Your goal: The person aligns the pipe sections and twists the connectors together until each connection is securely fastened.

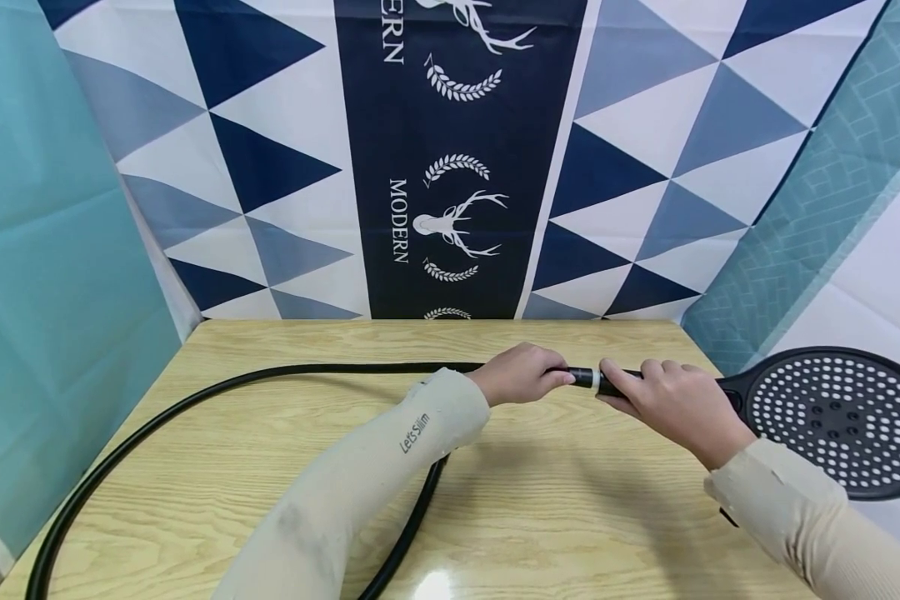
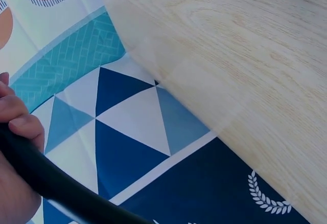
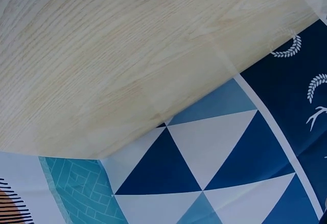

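In the head view, my left hand [image 1: 521, 372] grips the end of a black hose [image 1: 270, 377]. To its right, my right hand [image 1: 678, 404] holds the handle of a large, round, black shower head [image 1: 832, 421] dotted with white nozzles. Between the hands, a white ring [image 1: 596, 379] shows where hose end and handle meet; how firmly they are joined I cannot tell. The left wrist view has fingers [image 2: 23, 119] curled round the black hose [image 2: 56, 180]. Almost nothing of the right hand appears in the right wrist view.
The hose loops left over the wooden table [image 1: 555, 500] and returns beneath my left forearm. Behind the table's far edge hangs a patterned cloth [image 1: 450, 125] with triangles and deer heads. A teal sheet [image 1: 60, 267] lines the left side. A small dark thing [image 1: 728, 517] peeks out below my right sleeve.
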{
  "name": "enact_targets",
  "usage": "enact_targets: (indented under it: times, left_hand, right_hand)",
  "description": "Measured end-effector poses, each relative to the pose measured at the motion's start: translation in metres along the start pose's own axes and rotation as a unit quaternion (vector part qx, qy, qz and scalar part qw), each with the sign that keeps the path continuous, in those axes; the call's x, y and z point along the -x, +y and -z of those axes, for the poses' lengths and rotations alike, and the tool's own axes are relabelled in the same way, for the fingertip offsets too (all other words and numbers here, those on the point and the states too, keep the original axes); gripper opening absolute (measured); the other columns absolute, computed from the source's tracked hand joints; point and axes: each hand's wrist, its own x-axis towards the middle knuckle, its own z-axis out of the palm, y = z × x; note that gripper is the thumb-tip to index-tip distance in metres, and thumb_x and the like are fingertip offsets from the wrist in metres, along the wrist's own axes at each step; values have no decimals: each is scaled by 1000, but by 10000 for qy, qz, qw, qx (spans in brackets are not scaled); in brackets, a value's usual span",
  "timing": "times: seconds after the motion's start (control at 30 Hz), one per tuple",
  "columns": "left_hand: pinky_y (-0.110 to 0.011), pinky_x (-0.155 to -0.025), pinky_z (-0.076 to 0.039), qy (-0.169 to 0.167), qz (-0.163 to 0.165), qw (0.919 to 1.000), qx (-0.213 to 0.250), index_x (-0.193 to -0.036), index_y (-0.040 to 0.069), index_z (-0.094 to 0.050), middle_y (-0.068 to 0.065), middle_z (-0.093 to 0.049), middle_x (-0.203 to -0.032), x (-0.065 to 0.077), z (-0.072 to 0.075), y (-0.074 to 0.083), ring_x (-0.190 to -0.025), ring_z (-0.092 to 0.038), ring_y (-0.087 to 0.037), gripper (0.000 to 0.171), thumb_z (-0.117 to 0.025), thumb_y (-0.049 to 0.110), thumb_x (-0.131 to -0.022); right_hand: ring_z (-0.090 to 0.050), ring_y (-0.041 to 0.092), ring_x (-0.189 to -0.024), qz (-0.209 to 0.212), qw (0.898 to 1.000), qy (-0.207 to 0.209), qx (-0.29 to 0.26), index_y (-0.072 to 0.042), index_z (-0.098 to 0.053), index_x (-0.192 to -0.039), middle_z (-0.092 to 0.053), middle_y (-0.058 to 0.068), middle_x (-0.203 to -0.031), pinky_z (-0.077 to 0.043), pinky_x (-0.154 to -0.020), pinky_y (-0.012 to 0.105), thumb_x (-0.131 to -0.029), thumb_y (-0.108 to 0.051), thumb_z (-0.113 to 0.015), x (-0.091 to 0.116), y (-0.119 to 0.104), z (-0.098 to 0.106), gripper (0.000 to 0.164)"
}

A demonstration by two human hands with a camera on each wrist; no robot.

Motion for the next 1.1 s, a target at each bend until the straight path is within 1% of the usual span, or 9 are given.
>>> enact_targets:
  times: [0.1, 0.2, 0.37, 0.5, 0.63, 0.83, 0.9, 1.0, 1.1]
  left_hand:
    - [-16, -61, -37, 55, -73, 10000, 21, -98, 4, -70, 4, -54, -71, 1, -1, -2, -63, -47, -7, 22, -55, 21, -99]
    - [-16, -60, -35, 33, -115, 9998, 137, -98, 5, -72, 4, -52, -68, 1, -2, -4, -61, -45, -7, 22, -56, 20, -99]
    - [-16, -56, -32, 13, -186, 9995, 253, -90, 7, -71, 5, -45, -62, 2, -1, -4, -55, -39, -6, 22, -56, 20, -99]
    - [-16, -56, -32, 104, -329, 9993, 125, -84, 7, -68, 6, -43, -61, 3, 1, -3, -55, -38, -5, 23, -56, 19, -99]
    - [-16, -57, -32, 183, -460, 9988, 34, -82, 7, -67, 6, -44, -62, 4, 2, -3, -56, -39, -6, 23, -57, 19, -98]
    - [-17, -56, -31, 219, -582, 9980, 100, -74, 9, -60, 5, -42, -62, 4, 2, -6, -55, -38, -7, 26, -57, 18, -98]
    - [-17, -55, -31, 224, -554, 9980, 197, -74, 9, -60, 5, -42, -61, 4, 3, -6, -54, -38, -7, 26, -56, 19, -98]
    - [-17, -54, -32, 181, -374, 9980, 469, -81, 8, -65, 4, -43, -62, 5, 3, -5, -53, -38, -6, 24, -55, 20, -99]
    - [-17, -53, -31, 151, -262, 9971, 704, -82, 7, -65, 5, -42, -61, 5, 4, -5, -51, -36, -6, 24, -55, 20, -99]
  right_hand:
    - [-27, 19, -33, 8, 10000, 16, -26, -6, -49, -101, -30, 8, -48, -18, -31, 26, -105, -46, -18, -1, -1, 0, 51]
    - [-27, 19, -33, 11, 10000, 15, -55, -6, -49, -100, -30, 8, -49, -18, -31, 26, -105, -45, -19, -1, -2, 0, 50]
    - [-27, 19, -33, -1, 10000, 41, -46, -6, -48, -100, -30, 8, -48, -18, -31, 26, -105, -45, -19, -1, -3, -1, 49]
    - [-26, 18, -33, -8, 9999, 100, -17, -6, -49, -99, -29, 8, -48, -18, -31, 26, -105, -45, -21, -1, -1, -1, 49]
    - [-24, 17, -33, 0, 9999, 123, -9, -6, -49, -99, -28, 7, -49, -17, -31, 25, -105, -45, -21, -1, 0, 0, 49]
    - [-24, 17, -34, 6, 10000, 81, -12, -6, -49, -100, -28, 7, -49, -17, -31, 25, -105, -46, -20, -3, 0, 1, 49]
    - [-24, 17, -34, 1, 10000, 68, -19, -6, -48, -100, -29, 7, -49, -17, -32, 25, -105, -45, -20, -4, 0, 1, 49]
    - [-26, 18, -34, -19, 10000, 86, -29, -6, -48, -100, -30, 8, -48, -17, -31, 26, -105, -45, -20, -6, 1, 1, 48]
    - [-26, 18, -34, -43, 9999, 95, -44, -7, -49, -101, -31, 8, -49, -18, -31, 26, -105, -46, -20, -8, 2, 2, 49]
